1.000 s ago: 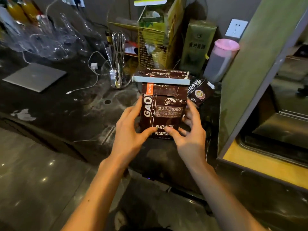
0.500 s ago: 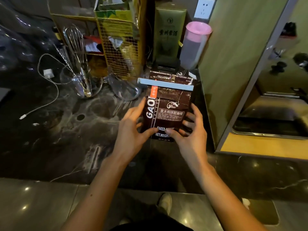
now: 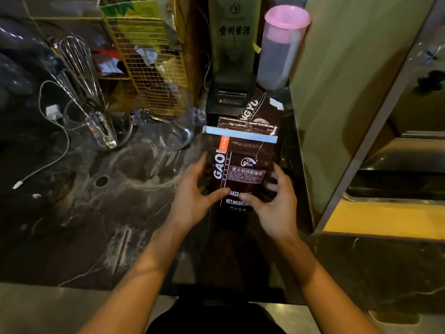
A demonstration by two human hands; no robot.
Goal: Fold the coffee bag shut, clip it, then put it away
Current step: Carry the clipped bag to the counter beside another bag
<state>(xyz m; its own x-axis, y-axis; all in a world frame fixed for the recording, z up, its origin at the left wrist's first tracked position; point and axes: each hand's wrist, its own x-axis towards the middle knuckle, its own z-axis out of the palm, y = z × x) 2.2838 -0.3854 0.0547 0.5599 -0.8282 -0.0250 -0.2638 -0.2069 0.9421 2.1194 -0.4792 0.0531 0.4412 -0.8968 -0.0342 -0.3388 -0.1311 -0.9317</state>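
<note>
A dark brown coffee bag (image 3: 243, 172) stands upright on the dark marble counter (image 3: 101, 213), close to the green panel on the right. Its top is folded over, and a long pale blue clip (image 3: 240, 136) runs across the fold. My left hand (image 3: 192, 196) grips the bag's left side with the thumb on its front. My right hand (image 3: 277, 203) holds the right side, thumb on the lower front. A second brown coffee bag (image 3: 258, 109) leans right behind it.
Behind the bags stand a small black device (image 3: 228, 97), a green box (image 3: 232, 34) and a pink-lidded plastic jug (image 3: 279, 47). A glass jug (image 3: 168, 121), a glass holding whisks (image 3: 94, 112), a yellow wire basket (image 3: 154, 61) and a white cable (image 3: 48, 141) lie to the left.
Both hands have carried the clipped bag forward and to the right, toward the back corner by the green panel. The view has moved closer to the counter.
</note>
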